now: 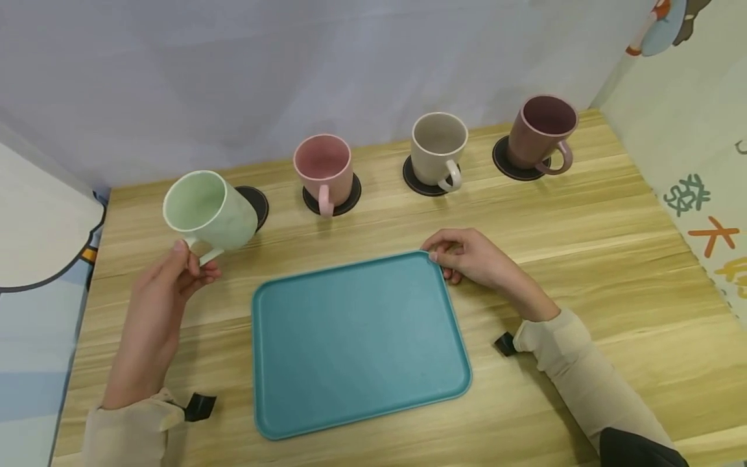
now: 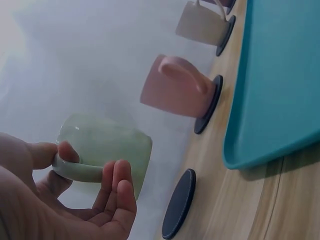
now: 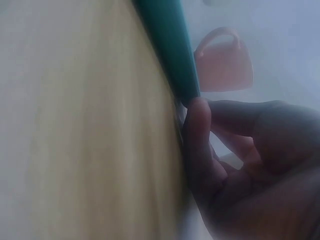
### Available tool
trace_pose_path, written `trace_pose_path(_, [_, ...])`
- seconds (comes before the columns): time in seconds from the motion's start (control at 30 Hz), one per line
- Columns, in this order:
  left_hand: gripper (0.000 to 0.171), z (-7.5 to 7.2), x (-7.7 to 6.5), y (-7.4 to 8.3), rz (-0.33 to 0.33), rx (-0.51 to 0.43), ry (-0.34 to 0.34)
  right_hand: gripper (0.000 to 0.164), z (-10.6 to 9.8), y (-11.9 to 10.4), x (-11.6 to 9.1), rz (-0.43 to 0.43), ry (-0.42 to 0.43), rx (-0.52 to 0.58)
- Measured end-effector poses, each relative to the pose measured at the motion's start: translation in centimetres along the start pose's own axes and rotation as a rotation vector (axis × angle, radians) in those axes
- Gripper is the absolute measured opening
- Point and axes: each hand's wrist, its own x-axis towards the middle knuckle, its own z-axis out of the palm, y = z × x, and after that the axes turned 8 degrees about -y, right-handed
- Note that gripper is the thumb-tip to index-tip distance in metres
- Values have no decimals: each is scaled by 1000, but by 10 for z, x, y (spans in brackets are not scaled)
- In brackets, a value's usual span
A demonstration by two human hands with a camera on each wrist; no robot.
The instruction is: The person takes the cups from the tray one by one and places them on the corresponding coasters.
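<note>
My left hand [image 1: 166,285] grips the handle of a light green mug [image 1: 224,214], thumb on top and fingers curled beneath. In the left wrist view the green mug [image 2: 107,145] hangs above the table, off its round black coaster [image 2: 179,204]. At the far right corner of a teal rectangular tray [image 1: 362,344], my right hand [image 1: 467,256] pinches the rim between thumb and fingers. The right wrist view shows the tray edge [image 3: 175,55] between the thumb and forefinger.
Along the back of the wooden table [image 1: 583,259] stand a pink mug [image 1: 327,172], a cream mug [image 1: 438,152] and a dark maroon mug [image 1: 539,136], each on a black coaster, handles toward me. A grey-white backdrop [image 1: 350,65] rises directly behind them.
</note>
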Motion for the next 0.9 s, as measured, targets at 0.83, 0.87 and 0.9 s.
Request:
trace_pose_path(0.83, [37, -15, 54, -28, -46, -47, 169, 21, -2, 0, 0, 21, -12, -10])
trace_pose_path(0.87, [37, -15, 56, -29, -48, -48, 175, 21, -2, 0, 0, 21, -13, -11])
trace_pose_path(0.9, [37, -15, 57, -30, -50, -46, 180, 21, -2, 1, 0, 22, -13, -10])
